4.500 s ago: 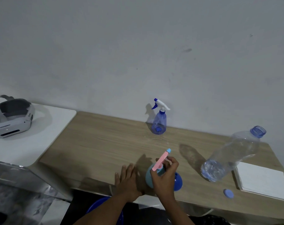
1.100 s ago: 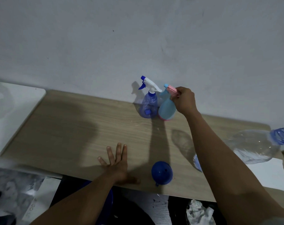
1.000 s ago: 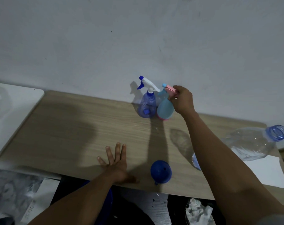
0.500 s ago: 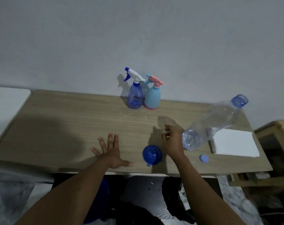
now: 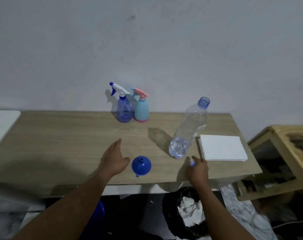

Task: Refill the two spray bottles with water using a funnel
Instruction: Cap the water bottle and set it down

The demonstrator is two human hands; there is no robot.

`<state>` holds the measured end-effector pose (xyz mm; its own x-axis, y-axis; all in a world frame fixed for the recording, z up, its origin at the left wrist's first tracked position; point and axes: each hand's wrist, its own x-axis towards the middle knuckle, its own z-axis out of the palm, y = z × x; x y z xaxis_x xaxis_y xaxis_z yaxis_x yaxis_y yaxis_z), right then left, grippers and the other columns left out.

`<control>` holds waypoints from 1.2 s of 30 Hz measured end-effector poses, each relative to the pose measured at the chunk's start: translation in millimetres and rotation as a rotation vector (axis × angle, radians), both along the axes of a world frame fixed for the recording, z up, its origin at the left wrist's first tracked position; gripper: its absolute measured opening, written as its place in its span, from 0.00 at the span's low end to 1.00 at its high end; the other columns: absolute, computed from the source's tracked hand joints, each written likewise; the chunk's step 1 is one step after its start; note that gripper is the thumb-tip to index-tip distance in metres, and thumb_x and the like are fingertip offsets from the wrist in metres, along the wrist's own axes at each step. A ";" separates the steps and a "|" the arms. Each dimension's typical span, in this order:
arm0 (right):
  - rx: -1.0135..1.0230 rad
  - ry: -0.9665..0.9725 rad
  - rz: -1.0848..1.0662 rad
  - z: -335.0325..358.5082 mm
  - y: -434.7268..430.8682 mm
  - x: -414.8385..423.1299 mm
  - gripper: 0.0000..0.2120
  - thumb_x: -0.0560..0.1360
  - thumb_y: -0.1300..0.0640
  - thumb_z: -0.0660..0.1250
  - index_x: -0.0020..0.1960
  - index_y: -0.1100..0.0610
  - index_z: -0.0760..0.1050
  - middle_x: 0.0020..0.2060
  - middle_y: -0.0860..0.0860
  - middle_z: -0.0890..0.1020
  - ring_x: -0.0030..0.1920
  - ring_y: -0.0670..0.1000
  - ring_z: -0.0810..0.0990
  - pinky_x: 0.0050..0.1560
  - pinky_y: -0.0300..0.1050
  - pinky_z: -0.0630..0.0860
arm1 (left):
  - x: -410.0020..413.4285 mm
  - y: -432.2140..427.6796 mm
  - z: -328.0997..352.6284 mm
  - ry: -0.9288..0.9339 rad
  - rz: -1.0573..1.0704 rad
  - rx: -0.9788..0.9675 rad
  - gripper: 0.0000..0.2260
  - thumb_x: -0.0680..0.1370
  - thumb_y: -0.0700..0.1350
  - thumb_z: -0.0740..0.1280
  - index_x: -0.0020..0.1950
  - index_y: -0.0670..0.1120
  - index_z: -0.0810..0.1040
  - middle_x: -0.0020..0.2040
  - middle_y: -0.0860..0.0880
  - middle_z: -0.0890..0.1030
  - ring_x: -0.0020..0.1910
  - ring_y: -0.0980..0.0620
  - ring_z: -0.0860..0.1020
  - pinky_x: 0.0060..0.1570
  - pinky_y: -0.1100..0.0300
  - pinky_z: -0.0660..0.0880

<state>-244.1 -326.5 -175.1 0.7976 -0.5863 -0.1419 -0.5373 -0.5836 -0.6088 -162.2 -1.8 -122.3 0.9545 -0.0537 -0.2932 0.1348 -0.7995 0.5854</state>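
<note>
Resting: two spray bottles (image 5: pixel 124 110); one funnel (image 5: pixel 141 166); one water bottle (image 5: pixel 188 132); one cap (image 5: pixel 192 164).

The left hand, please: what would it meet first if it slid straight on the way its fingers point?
Most likely the clear blue spray bottle at the back; the left hand has only bare table before it, though depth is unclear.

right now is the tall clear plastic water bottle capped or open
Open. The tall clear plastic water bottle has a bare blue-ringed mouth, and a small blue cap sits by the right hand.
</note>
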 end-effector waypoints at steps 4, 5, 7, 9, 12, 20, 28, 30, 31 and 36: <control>0.028 0.044 0.130 -5.9 -17.2 1.5 0.12 0.78 0.63 0.64 0.58 0.59 0.81 0.56 0.63 0.77 0.54 0.65 0.79 0.54 0.52 0.76 | -1.7 -81.6 53.4 -0.182 0.004 -0.212 0.40 0.71 0.47 0.73 0.79 0.51 0.57 0.78 0.50 0.63 0.75 0.48 0.63 0.73 0.51 0.63; 0.047 0.054 0.147 -7.2 -21.8 1.1 0.11 0.78 0.63 0.64 0.59 0.59 0.80 0.56 0.62 0.77 0.54 0.64 0.80 0.53 0.51 0.76 | -2.8 -100.3 63.2 -0.204 -0.020 -0.271 0.40 0.71 0.48 0.73 0.79 0.52 0.57 0.78 0.50 0.63 0.75 0.49 0.63 0.73 0.50 0.64; 0.090 0.021 0.172 -1.7 -29.2 1.4 0.11 0.78 0.62 0.64 0.59 0.58 0.79 0.56 0.61 0.78 0.54 0.63 0.80 0.54 0.50 0.76 | -4.2 -132.9 78.9 -0.230 -0.067 -0.354 0.42 0.70 0.53 0.76 0.79 0.55 0.56 0.78 0.53 0.62 0.75 0.52 0.62 0.73 0.51 0.64; 0.113 -0.072 0.179 12.7 -38.6 5.9 0.15 0.77 0.61 0.66 0.63 0.61 0.77 0.56 0.63 0.78 0.56 0.63 0.79 0.56 0.49 0.75 | -5.1 -159.0 91.5 -0.242 -0.091 -0.401 0.45 0.68 0.57 0.77 0.79 0.56 0.55 0.78 0.55 0.60 0.76 0.55 0.60 0.73 0.55 0.62; 0.155 -0.238 0.194 56.4 -53.6 21.6 0.18 0.77 0.56 0.68 0.65 0.61 0.76 0.55 0.62 0.81 0.52 0.59 0.81 0.54 0.47 0.76 | -6.2 -189.8 106.2 -0.298 -0.104 -0.474 0.50 0.64 0.60 0.79 0.79 0.56 0.55 0.78 0.57 0.60 0.76 0.58 0.60 0.72 0.57 0.62; 0.356 -0.667 0.465 218.2 -67.1 62.8 0.14 0.81 0.52 0.66 0.66 0.50 0.76 0.57 0.49 0.76 0.54 0.48 0.80 0.54 0.46 0.81 | -3.0 -221.0 110.3 -0.334 -0.038 -0.559 0.40 0.64 0.60 0.78 0.72 0.61 0.64 0.65 0.64 0.73 0.62 0.57 0.75 0.62 0.49 0.76; -0.105 -0.430 0.898 271.2 -58.8 74.7 0.17 0.82 0.57 0.63 0.71 0.53 0.73 0.57 0.48 0.73 0.52 0.46 0.77 0.55 0.39 0.73 | -3.5 -225.6 109.5 -0.303 0.000 -0.555 0.39 0.68 0.55 0.78 0.75 0.58 0.62 0.67 0.59 0.72 0.65 0.54 0.73 0.64 0.48 0.75; -0.184 -0.362 0.947 277.7 -58.4 78.7 0.17 0.83 0.58 0.62 0.71 0.53 0.73 0.58 0.48 0.73 0.52 0.46 0.75 0.54 0.37 0.70 | -3.4 -226.0 109.7 -0.300 0.002 -0.553 0.40 0.69 0.55 0.78 0.75 0.57 0.62 0.69 0.56 0.72 0.65 0.52 0.73 0.65 0.47 0.75; -0.215 -0.335 0.971 281.1 -58.3 80.4 0.17 0.83 0.58 0.61 0.71 0.52 0.73 0.58 0.48 0.73 0.51 0.46 0.74 0.53 0.37 0.68 | -2.9 -226.1 109.0 -0.297 0.005 -0.551 0.40 0.69 0.54 0.78 0.76 0.57 0.62 0.70 0.55 0.72 0.65 0.51 0.73 0.65 0.46 0.74; -0.174 -0.267 0.905 291.9 -58.1 87.3 0.12 0.77 0.52 0.70 0.59 0.54 0.79 0.53 0.49 0.79 0.46 0.47 0.78 0.49 0.40 0.73 | -3.5 -226.2 105.7 -0.300 0.018 -0.542 0.38 0.69 0.54 0.78 0.75 0.57 0.63 0.68 0.58 0.73 0.63 0.56 0.74 0.64 0.50 0.74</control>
<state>-156.8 -384.6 116.8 0.9519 0.2720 0.1408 0.3052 -0.8033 -0.5114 -165.7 -228.0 -16.6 0.9933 -0.1034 0.0525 -0.0880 -0.3766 0.9222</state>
